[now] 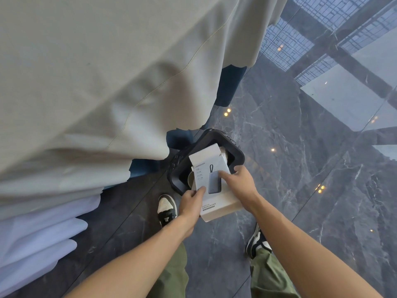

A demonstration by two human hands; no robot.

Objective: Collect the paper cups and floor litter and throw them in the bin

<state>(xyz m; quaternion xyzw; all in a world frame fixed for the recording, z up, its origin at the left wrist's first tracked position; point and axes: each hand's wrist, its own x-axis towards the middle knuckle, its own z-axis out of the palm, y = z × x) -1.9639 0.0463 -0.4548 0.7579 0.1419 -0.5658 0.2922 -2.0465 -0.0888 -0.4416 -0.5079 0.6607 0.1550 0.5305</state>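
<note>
A white cardboard box [211, 166] printed with a picture of a power bank is held over the black bin [237, 152], its far end tipped into the opening. My left hand [190, 204] grips the box's near left edge. My right hand [240, 181] presses on its right side, fingers across the printed face. Inside the bin, a pale paper cup [190, 179] shows just left of the box, and another pale piece [224, 152] peeks out behind it. The rest of the bin's contents are hidden.
Large grey and pale curtains [96, 93] hang at the left, reaching the floor beside the bin. The floor [300, 168] is dark glossy marble with window reflections. My two feet in black-and-white shoes [166, 208] stand just in front of the bin.
</note>
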